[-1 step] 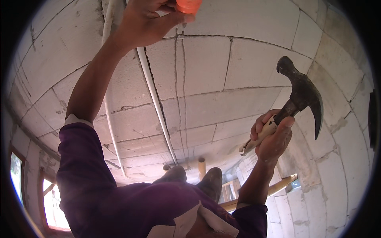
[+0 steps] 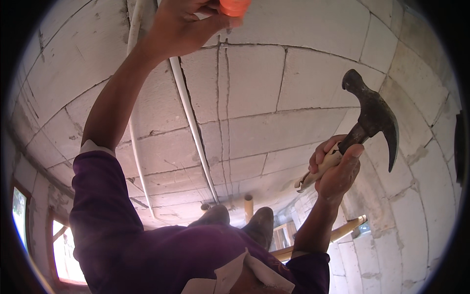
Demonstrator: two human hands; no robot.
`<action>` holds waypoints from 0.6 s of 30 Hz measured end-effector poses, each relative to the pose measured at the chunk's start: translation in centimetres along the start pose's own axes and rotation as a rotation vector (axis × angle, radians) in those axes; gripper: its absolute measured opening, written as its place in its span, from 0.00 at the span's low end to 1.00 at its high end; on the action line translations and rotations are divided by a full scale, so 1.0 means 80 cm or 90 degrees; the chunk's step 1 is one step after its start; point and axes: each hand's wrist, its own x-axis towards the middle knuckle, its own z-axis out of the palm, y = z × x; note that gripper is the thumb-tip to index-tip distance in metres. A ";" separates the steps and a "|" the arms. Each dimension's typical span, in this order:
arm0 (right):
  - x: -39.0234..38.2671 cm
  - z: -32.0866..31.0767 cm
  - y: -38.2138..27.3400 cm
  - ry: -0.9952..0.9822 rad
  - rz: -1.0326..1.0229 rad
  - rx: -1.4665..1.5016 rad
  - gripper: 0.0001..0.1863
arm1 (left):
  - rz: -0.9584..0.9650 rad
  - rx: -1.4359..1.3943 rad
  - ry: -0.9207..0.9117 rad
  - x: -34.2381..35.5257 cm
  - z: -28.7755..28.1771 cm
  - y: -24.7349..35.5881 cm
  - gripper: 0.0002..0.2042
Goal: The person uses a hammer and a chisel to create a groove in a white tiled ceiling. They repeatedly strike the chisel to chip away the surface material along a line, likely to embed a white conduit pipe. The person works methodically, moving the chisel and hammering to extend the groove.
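My left hand (image 2: 188, 29) is raised against the block wall (image 2: 254, 73), its fingers closed around an orange-handled tool (image 2: 235, 7). The frame's top edge cuts off most of that tool; a small dark tip shows below my fingers. Two thin lines are scored in the wall under the tip and run downward side by side. In my right hand (image 2: 338, 169) is a claw hammer (image 2: 374, 112), held by its pale, worn handle. Its dark head stands up and away from the wall, with the claw curving down at the right. Hammer and orange-handled tool are well apart.
Two pale pipes (image 2: 192, 115) run down the wall by my left arm. My boots (image 2: 259, 228) show below, near a bamboo pole end (image 2: 248, 208). A longer bamboo pole (image 2: 347, 228) passes behind my right forearm. Framed window openings (image 2: 68, 255) are at lower left.
My left hand and the orange-handled tool have shifted very slightly to the right. The right hand and hammer stay in place.
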 end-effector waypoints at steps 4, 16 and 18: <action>0.000 0.003 -0.010 -0.024 -0.003 -0.016 0.42 | -0.047 -0.022 -0.002 0.004 0.002 0.001 0.09; 0.063 0.037 -0.049 -0.059 -0.452 -0.149 0.25 | 0.052 -0.005 -0.021 0.014 0.008 -0.004 0.13; 0.065 0.039 -0.053 -0.079 -0.406 -0.226 0.20 | 0.108 -0.053 -0.005 0.016 0.012 -0.010 0.14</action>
